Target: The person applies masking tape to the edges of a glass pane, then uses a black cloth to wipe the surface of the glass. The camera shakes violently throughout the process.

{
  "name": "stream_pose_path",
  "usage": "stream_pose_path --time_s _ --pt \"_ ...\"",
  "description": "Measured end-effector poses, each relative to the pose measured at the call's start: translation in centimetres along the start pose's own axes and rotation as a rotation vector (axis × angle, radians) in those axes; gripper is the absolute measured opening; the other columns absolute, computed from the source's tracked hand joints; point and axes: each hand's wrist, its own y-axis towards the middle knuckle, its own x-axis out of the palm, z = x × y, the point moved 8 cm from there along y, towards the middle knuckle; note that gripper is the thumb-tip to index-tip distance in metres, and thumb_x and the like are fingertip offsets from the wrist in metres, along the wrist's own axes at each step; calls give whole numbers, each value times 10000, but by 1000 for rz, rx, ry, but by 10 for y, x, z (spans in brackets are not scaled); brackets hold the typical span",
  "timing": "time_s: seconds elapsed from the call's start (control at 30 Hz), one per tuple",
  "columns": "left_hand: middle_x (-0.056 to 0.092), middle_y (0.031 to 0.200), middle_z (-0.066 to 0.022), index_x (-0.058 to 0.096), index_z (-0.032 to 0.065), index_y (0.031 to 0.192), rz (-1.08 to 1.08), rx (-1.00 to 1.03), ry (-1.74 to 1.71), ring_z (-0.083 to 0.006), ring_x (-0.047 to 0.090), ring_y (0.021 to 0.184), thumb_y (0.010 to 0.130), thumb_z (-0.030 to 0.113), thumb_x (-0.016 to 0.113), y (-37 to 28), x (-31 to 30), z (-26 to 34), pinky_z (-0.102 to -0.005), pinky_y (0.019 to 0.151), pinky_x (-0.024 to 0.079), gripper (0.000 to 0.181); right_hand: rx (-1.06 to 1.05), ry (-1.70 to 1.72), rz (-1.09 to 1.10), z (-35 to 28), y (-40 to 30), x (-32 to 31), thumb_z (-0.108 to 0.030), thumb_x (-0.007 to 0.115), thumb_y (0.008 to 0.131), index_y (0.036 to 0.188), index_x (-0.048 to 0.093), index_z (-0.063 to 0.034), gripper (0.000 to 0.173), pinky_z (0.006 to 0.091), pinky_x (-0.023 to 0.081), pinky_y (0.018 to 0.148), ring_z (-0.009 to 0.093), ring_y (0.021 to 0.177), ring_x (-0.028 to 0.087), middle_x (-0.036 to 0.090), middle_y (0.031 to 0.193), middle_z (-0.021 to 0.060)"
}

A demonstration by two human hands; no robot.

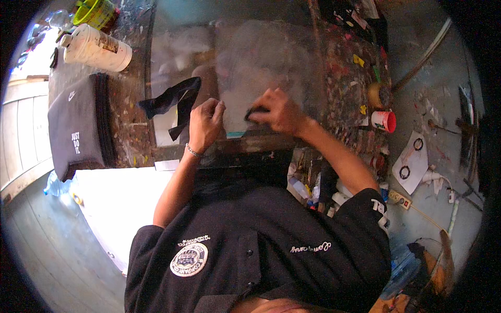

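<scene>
A dark fabric strip (178, 98) lies folded in a loop on the glass-like tabletop (266, 51). Right beside its lower end is my left hand (205, 121), fingers curled in; whether it grips the strip cannot be told. A chain bracelet (191, 150) is on that wrist. My right hand (276, 111) is over the middle of the tabletop, blurred, its fingers closed on a small dark object (256, 112) that may be cloth. A gap separates the two hands.
At the left, a stack of dark folded garments (78, 125) with white print sits below a white plastic jug (98, 49) and a yellow-green basket (94, 13). A red-and-white cup (383, 121) and a tape roll (379, 95) are at the right edge. A power strip (400, 199) is lower right.
</scene>
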Motion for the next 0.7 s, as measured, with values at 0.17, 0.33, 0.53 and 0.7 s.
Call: stream_pose_path --time_s 0.17,0.33,0.53,0.7 --pt "617 715 -197 604 -27 784 42 33 -21 -338 598 627 894 209 592 -2 -3 7 -354 591 455 261 246 -60 97 35 -21 -17 -39 602 713 979 727 -150 314 404 481 790 256 908 551 584 940 51" --pt "624 707 -184 615 -25 800 8 -17 -60 -328 598 621 902 210 589 -2 -2 4 -358 592 455 258 363 -118 145 67 -44 -35 -36 589 745 947 729 -116 259 377 484 775 273 855 551 590 870 79" --pt "591 676 -175 607 -18 808 33 37 -14 -296 530 573 908 202 583 -3 2 -4 -348 586 440 242 193 -10 181 17 -35 -20 -6 590 799 948 721 -55 204 377 489 731 290 836 563 581 854 99" --pt "543 663 -193 587 -20 800 -36 -35 -8 -284 499 571 910 194 577 -2 8 -18 -347 580 426 242 658 -99 294 83 -56 -37 -20 614 786 963 720 -57 210 406 486 769 288 863 563 572 868 102"
